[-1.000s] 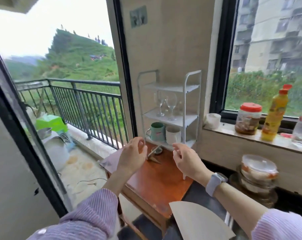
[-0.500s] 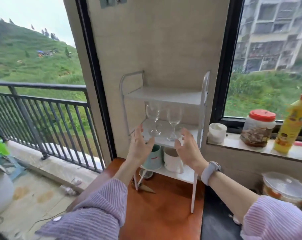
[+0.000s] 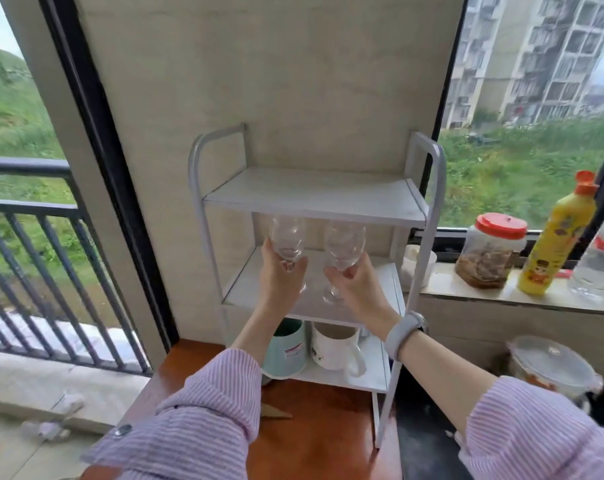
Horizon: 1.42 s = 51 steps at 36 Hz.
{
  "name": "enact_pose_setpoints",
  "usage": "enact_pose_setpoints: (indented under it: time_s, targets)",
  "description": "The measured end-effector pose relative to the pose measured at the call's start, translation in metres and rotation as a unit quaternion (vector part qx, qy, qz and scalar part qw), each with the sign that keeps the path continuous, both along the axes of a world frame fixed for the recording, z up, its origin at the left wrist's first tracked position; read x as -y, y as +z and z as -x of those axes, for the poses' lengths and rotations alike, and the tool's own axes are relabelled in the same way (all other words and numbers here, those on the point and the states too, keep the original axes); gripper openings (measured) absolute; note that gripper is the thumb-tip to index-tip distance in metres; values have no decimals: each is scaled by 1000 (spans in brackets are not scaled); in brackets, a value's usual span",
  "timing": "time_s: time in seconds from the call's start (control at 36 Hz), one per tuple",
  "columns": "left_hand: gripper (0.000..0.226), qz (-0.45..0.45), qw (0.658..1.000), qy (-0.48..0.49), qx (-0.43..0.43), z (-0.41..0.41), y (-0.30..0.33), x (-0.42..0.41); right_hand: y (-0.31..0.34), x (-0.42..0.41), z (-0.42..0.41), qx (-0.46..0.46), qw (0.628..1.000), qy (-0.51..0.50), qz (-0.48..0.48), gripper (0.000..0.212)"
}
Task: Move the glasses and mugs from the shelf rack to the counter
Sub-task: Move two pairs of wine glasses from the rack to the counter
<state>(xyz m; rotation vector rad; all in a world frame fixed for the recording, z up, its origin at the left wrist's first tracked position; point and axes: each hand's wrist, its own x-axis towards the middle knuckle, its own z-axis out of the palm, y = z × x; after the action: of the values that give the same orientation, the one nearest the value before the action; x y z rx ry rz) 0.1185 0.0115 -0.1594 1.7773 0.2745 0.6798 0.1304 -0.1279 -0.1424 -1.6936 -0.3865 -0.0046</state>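
- On the middle tier of the white shelf rack (image 3: pixel 428 216): two clear wine glasses, one per hand.
- Left wine glass (image 3: pixel 288 241): bowl upright, just under the top tier. Left hand (image 3: pixel 280 276) wraps the base of the bowl and stem, fingers closed around it.
- Right wine glass (image 3: pixel 344 247): bowl tilted slightly, foot visible just above the middle tier surface. Right hand (image 3: pixel 357 285) grasps it at the stem, fingers curled around.
- Cannot tell whether either foot touches the shelf.
- Bottom tier: mint-green mug (image 3: pixel 286 351) on the left, partly hidden by the left forearm; white mug (image 3: pixel 335 348) just beside it on the right, handle facing forward-right.
- Top tier holds nothing visible.
- Rack stands on a reddish-brown wooden counter (image 3: pixel 328 441), against a beige wall.
- Right wrist wears a grey watch (image 3: pixel 405 333); both sleeves are lilac striped.
- Window ledge to the right: red-lidded jar (image 3: pixel 490 251), yellow squeeze bottle (image 3: pixel 556 240), small white cup (image 3: pixel 416 263) behind the rack's post.
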Motion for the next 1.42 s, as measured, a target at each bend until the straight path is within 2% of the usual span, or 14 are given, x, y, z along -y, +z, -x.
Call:
enact_pose_setpoints:
  time_s: [0.03, 0.25, 0.39, 0.44, 0.56, 0.67, 0.78, 0.89, 1.08, 1.28, 1.36, 1.42]
  targets:
    - [53, 3, 1000, 2, 7, 1, 1, 1, 0, -1, 2, 5, 1000, 2, -15, 23]
    - [33, 13, 998, -32, 60, 57, 1, 13, -2, 13, 41, 16, 999, 22, -47, 26]
    - [49, 14, 998, -36, 43, 104, -4, 26, -14, 45, 82, 1, 998, 37, -49, 31]
    - [47, 2, 998, -44, 36, 122, -8, 37, -21, 63, 99, -1, 998, 41, -38, 30]
    - [30, -9, 995, -93, 14, 149, -24, 72, -38, 108, 128, -3, 1000, -1, -27, 23]
    - [36, -39, 989, -142, -34, 163, -41, 123, -56, 163, 156, -22, 998, -52, -20, 22]
    - [36, -54, 975, -211, -44, 171, -47, 192, -67, 231, 187, -46, 992, -117, -24, 25]
    - [40, -74, 952, -294, -51, 182, -49, 280, -73, 316, 227, -31, 978, -206, -9, 24]
    - [36, -73, 897, -432, -51, 232, -65, 446, -90, 472, 322, -87, 940, -330, -16, 28]
    - [36, -69, 805, -584, -70, 307, -80, 625, -101, 610, 450, -92, 867, -490, 0, 21]
    - [37, -67, 760, -641, -83, 340, -85, 690, -106, 654, 503, -106, 838, -535, -37, 23]
    - [33, -67, 732, -673, -83, 362, -87, 731, -108, 679, 536, -109, 806, -581, -46, 23]
